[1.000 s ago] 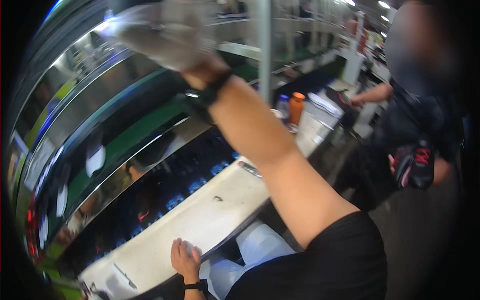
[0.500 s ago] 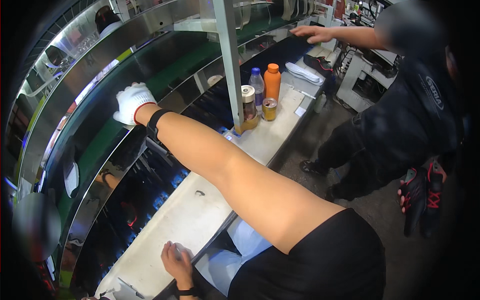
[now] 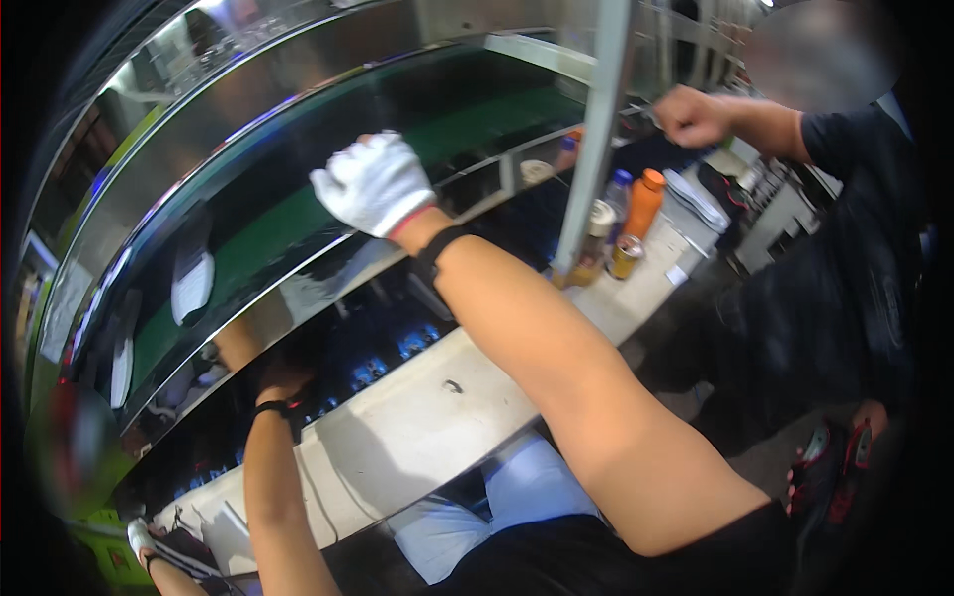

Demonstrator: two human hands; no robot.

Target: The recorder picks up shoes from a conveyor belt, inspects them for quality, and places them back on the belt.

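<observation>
My right hand (image 3: pixel 378 184), in a white glove with a red cuff, hovers over the green conveyor belt (image 3: pixel 268 214). Its fingers are curled in, and no object shows in them. My bare left hand (image 3: pixel 286 375) reaches into the dark slot along the front of the conveyor, below the metal side rail. Shadow and blur hide its fingers. On the belt to the left lie a white-and-dark shoe sole (image 3: pixel 192 283) and another pale sole (image 3: pixel 122 368).
A white ledge (image 3: pixel 397 422) runs before me. An upright post (image 3: pixel 596 149) stands near an orange bottle (image 3: pixel 646 204), a purple-capped bottle (image 3: pixel 615 204), a jar (image 3: pixel 594 236) and a can (image 3: pixel 625 256). At right, a co-worker (image 3: pixel 825 288) holds black-and-red shoes (image 3: pixel 830 472). Another gloved hand (image 3: pixel 141 538) shows lower left.
My view has shifted, so the bottles appear farther right. My left hand has gone from the ledge's front into the dark slot. The co-worker's outstretched hand is now a fist.
</observation>
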